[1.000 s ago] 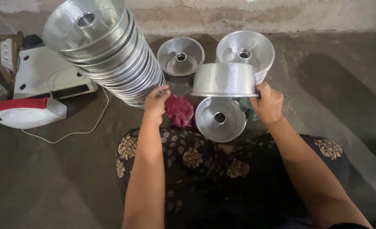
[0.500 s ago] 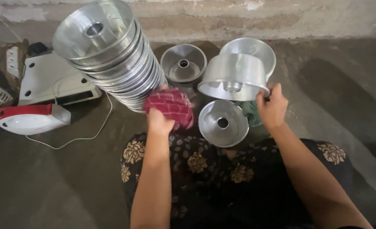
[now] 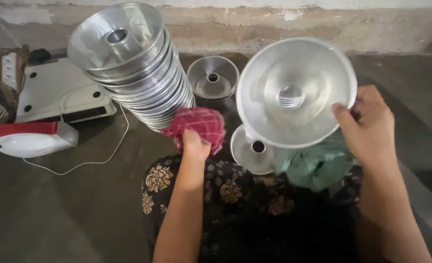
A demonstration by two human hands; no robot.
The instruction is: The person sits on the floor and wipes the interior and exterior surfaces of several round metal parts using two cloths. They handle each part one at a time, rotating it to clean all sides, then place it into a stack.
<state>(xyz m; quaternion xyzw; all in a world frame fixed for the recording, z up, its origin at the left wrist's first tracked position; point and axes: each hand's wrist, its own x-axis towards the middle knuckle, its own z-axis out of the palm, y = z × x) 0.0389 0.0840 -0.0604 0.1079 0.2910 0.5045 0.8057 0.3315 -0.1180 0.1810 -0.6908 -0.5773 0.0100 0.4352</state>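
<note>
Held pan: aluminium tube pan (image 3: 296,92), lifted above the lap, open side tilted toward the camera so that the inside and the centre tube show, probably to give the cloth access.
Right hand (image 3: 367,129): grip closed on the right rim of the pan, thumb over the edge, fingers behind.
Left hand (image 3: 194,146): grip closed around a bunched red checked cloth (image 3: 199,127), low and left of the pan, apart from it.
Below the pan: a second pan (image 3: 250,155) lying on the floor, partly hidden; a crumpled green cloth (image 3: 318,163) on the lap just beside it.
Behind: a single pan (image 3: 212,80) open side up, near the wall.
Stack: many nested tube pans (image 3: 133,68), leaning to the left, close to the left hand, probably kept within reach.
Far left: white flat appliance (image 3: 60,92); white and red hand mixer (image 3: 28,139) with its white cord (image 3: 104,156) on the floor.
Packages, labels, signs: none readable.
Floor: grey concrete floor (image 3: 55,214); no bench.
</note>
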